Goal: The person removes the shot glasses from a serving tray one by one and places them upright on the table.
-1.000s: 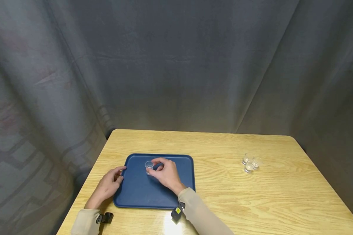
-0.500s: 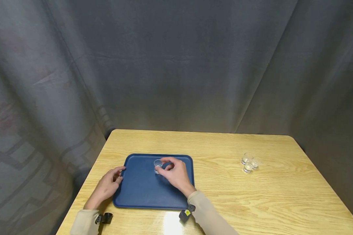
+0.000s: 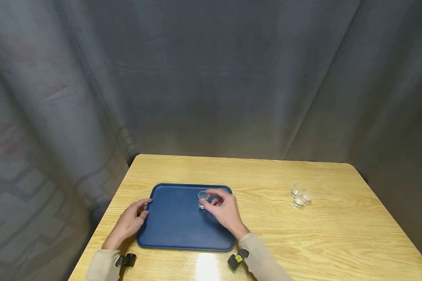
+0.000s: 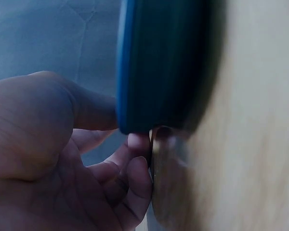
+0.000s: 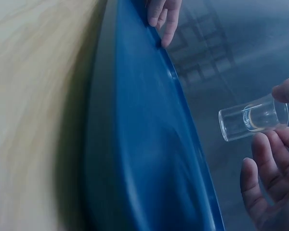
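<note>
My right hand [image 3: 223, 210] pinches a small clear shot glass [image 3: 202, 200] between thumb and fingers, over the right part of a blue tray [image 3: 183, 226]. In the right wrist view the shot glass [image 5: 253, 119] appears raised off the tray, its wider mouth toward the hand. My left hand [image 3: 130, 220] rests at the tray's left edge with relaxed fingers. Up close in the left wrist view, its thumb and fingertips touch the blue tray [image 4: 159, 62] at the rim.
Three more clear shot glasses [image 3: 298, 201] stand in a tight cluster on the right side of the wooden table [image 3: 320, 238]. A grey curtain [image 3: 211, 97] hangs behind the table's far edge.
My right hand has carried the shot glass rightward over the tray, from left of its middle toward the right side. The left hand has stayed at the tray's edge.
</note>
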`<state>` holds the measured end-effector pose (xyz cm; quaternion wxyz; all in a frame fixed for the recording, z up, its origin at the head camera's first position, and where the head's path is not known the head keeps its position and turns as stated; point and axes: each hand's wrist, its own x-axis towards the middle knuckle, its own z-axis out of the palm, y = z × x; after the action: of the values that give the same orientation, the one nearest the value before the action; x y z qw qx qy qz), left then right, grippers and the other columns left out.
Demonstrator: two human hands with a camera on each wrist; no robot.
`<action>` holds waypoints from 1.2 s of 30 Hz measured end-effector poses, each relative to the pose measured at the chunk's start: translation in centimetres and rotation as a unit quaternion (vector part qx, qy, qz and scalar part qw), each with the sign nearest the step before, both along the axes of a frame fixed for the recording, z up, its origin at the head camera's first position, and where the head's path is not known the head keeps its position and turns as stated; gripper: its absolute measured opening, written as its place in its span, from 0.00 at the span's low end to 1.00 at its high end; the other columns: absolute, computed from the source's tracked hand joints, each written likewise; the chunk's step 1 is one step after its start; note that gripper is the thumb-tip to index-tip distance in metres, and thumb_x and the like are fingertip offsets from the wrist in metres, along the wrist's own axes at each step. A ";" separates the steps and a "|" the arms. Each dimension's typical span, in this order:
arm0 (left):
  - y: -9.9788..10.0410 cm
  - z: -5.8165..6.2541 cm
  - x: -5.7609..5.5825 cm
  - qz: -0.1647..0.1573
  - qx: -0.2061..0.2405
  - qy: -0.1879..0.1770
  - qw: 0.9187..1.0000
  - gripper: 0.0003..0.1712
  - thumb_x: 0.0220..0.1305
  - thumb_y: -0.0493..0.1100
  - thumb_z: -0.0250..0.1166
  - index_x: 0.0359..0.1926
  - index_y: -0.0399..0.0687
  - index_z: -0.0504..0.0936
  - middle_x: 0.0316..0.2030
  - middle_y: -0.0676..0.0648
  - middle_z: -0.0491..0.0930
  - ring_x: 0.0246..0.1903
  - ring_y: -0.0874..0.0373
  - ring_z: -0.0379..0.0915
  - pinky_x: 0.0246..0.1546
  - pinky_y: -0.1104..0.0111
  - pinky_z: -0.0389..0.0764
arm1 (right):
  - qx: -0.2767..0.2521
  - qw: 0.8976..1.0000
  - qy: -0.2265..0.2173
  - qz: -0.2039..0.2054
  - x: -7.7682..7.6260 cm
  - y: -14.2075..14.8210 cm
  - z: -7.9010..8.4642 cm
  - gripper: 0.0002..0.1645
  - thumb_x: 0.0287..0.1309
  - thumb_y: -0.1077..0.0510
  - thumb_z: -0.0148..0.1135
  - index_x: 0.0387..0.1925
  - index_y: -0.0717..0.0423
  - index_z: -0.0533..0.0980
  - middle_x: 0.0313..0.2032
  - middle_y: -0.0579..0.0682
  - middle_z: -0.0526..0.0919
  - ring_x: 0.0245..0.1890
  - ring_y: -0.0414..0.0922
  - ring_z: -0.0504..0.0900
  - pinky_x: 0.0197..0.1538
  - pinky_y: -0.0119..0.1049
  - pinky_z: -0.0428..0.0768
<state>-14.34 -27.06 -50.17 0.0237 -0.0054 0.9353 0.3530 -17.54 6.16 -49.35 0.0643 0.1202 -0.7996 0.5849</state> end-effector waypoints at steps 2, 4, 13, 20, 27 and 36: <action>0.0 0.0 -0.1 0.000 0.003 -0.001 1.000 0.24 0.76 0.34 0.59 0.71 0.38 0.77 0.49 0.40 0.79 0.42 0.53 0.73 0.44 0.60 0.73 | -0.005 1.000 -0.002 -0.009 0.2 0.9 0.0 0.19 0.58 0.56 0.80 0.51 0.52 0.89 0.41 0.50 0.90 0.26 0.34 0.83 0.30 0.28 0.79; 0.1 0.0 -0.2 -0.001 0.006 -0.002 1.000 0.25 0.76 0.34 0.59 0.71 0.38 0.77 0.49 0.41 0.79 0.42 0.53 0.73 0.45 0.60 0.74 | -0.012 1.000 -0.005 -0.019 0.3 1.8 0.0 0.19 0.58 0.57 0.80 0.51 0.52 0.89 0.41 0.50 0.89 0.27 0.34 0.83 0.31 0.28 0.79; 0.0 -0.1 -0.2 0.003 0.006 -0.002 1.000 0.24 0.76 0.34 0.59 0.70 0.38 0.77 0.47 0.42 0.78 0.41 0.53 0.72 0.44 0.62 0.72 | -0.015 0.996 -0.014 -0.082 0.7 5.8 -0.2 0.19 0.52 0.60 0.83 0.48 0.53 0.90 0.37 0.52 0.90 0.29 0.35 0.83 0.34 0.27 0.81; -0.2 0.0 -0.3 0.002 0.003 0.001 1.000 0.24 0.76 0.34 0.59 0.70 0.38 0.77 0.47 0.41 0.79 0.41 0.53 0.72 0.44 0.61 0.72 | -0.012 0.991 -0.014 -0.135 0.7 8.7 -0.5 0.18 0.54 0.61 0.81 0.48 0.58 0.89 0.36 0.55 0.90 0.28 0.33 0.82 0.35 0.26 0.81; -0.2 0.0 -0.1 0.002 0.007 0.003 1.000 0.24 0.76 0.34 0.59 0.70 0.38 0.78 0.47 0.42 0.78 0.40 0.54 0.72 0.43 0.63 0.72 | -0.002 0.984 -0.011 -0.175 0.8 11.7 -0.8 0.18 0.59 0.58 0.80 0.51 0.57 0.88 0.43 0.58 0.90 0.30 0.32 0.82 0.33 0.25 0.79; -0.2 -0.1 0.0 0.004 0.012 -0.007 1.000 0.24 0.76 0.34 0.60 0.70 0.39 0.77 0.48 0.43 0.78 0.41 0.54 0.72 0.43 0.62 0.72 | 0.009 0.976 -0.020 -0.216 1.2 15.4 -0.8 0.19 0.59 0.58 0.79 0.51 0.58 0.88 0.37 0.33 0.87 0.28 0.32 0.83 0.27 0.26 0.77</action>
<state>-14.32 -27.21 -50.26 0.0286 -0.0107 0.9308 0.3644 -16.33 21.58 -50.13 0.1719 -0.0662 -0.8128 0.5526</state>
